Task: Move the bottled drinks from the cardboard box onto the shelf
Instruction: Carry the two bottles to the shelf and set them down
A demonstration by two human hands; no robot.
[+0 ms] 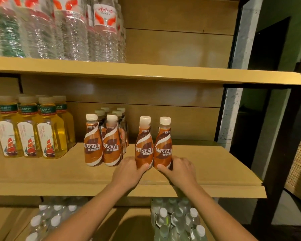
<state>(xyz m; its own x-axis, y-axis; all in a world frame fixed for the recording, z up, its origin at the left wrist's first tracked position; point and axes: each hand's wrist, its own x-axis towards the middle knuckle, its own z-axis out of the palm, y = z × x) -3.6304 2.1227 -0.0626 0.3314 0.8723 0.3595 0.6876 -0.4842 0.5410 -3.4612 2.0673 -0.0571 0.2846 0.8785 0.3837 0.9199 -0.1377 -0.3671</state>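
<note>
A tan wooden shelf (pixel 59 174) carries tea bottles (pixel 31 129) and a cluster of coffee bottles (pixel 102 141). The left hand (pixel 128 171) grips one upright coffee bottle (pixel 144 145) by its base; the right hand (pixel 179 169) grips its touching neighbour (pixel 163 145).

A shop or stockroom aisle is shown. Tan wooden display shelves (pixel 146 73) on a dark metal frame (pixel 285 145) are stocked with drinks grouped by kind. Large clear plastic water bottles with red and white labels (pixel 104 32) are lined up on the upper shelf. Yellow tea bottles with ship labels (pixel 31 129) and brown Nescafe coffee bottles with white caps (pixel 102 136) are set in rows on the middle shelf. Small clear white-capped bottles (pixel 177 221) are packed together below.
</note>
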